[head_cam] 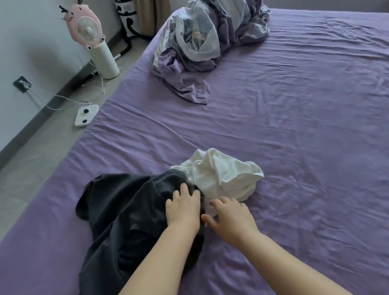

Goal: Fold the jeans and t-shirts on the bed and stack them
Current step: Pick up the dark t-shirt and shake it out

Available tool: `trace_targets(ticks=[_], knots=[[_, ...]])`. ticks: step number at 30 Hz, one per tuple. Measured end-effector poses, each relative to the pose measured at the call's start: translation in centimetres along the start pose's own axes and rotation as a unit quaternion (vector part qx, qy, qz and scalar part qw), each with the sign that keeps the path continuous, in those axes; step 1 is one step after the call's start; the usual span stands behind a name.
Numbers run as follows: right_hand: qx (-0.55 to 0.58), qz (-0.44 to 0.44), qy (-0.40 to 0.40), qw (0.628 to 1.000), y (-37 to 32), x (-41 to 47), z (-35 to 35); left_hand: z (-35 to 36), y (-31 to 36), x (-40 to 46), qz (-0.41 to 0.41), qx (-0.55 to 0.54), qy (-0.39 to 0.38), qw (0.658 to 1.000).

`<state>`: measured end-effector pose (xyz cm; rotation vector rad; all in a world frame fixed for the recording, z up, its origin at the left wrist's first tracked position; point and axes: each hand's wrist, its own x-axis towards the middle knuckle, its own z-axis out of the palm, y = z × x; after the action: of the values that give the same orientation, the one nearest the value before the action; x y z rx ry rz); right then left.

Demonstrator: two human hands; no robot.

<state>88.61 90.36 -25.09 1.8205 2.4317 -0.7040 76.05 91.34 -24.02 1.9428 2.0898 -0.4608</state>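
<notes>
A plain lilac-purple cotton bed sheet (306, 136) carries a crumpled dark charcoal t-shirt (125, 225), a bunched plain white t-shirt (224, 173) and a rumpled quilt (213, 31) patterned in purple, grey and white patches.

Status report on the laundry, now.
Left hand flat on the dark garment, open. Right hand open at the white t-shirt. Both garments crumpled, touching, unfolded. Bundled bedding sits far off, not in the way.

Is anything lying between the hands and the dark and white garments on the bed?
Nothing visible. The left hand already rests on the dark garment, and the right hand is at the near edge of the white garment. The crumpled bedding lies far off.
</notes>
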Motion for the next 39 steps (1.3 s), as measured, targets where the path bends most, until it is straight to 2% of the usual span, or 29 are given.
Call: trace_targets(ticks=[2, 4, 6, 9, 14, 17, 22, 25, 28, 32, 36, 39], knots=[[0.013, 0.002, 0.005, 1.0, -0.3, 0.1, 0.4, 0.2, -0.7, 0.1, 0.012, -0.017, 0.028, 0.999], [0.033, 0.009, 0.006, 0.999, 0.3, -0.2, 0.4, -0.2, -1.3, 0.1, 0.007, -0.113, 0.053, 0.992], [0.081, 0.019, -0.001, 0.997, 1.0, -0.6, -0.2, -1.7, -1.4, -0.1, 0.008, -0.231, 0.063, 0.971], [0.162, 0.026, 0.004, 0.987, 1.1, -1.5, -2.7, -5.9, -0.5, -0.9, 0.045, -0.336, 0.061, 0.939], [0.292, 0.03, 0.083, 0.952, -0.1, -4.5, -9.2, -14.1, 1.9, -3.6, 0.101, -0.451, 0.086, 0.882], [0.341, 0.035, 0.115, 0.932, 0.0, -7.2, -13.6, -19.2, 3.2, -5.8, 0.107, -0.5, 0.117, 0.851], [0.321, 0.037, 0.139, 0.936, 1.1, -13.0, -19.2, -27.0, 6.0, -10.3, 0.087, -0.589, 0.152, 0.789], [0.324, 0.02, 0.168, 0.931, 1.5, -17.1, -21.9, -31.1, 8.3, -13.4, 0.067, -0.613, 0.18, 0.767], [0.258, 0.035, 0.227, 0.938, 2.9, -20.3, -25.0, -34.6, 10.7, -16.7, 0.046, -0.638, 0.191, 0.744], [0.248, 0.057, 0.331, 0.909, 5.6, -24.6, -31.6, -38.6, 12.9, -20.6, 0.047, -0.647, 0.19, 0.737], [0.236, 0.042, 0.386, 0.891, 8.0, -29.1, -37.8, -41.0, 14.8, -24.1, 0.058, -0.649, 0.165, 0.74], [0.239, 0.029, 0.413, 0.879, 9.2, -31.9, -40.8, -41.3, 16.5, -26.5, 0.086, -0.671, 0.156, 0.719]])
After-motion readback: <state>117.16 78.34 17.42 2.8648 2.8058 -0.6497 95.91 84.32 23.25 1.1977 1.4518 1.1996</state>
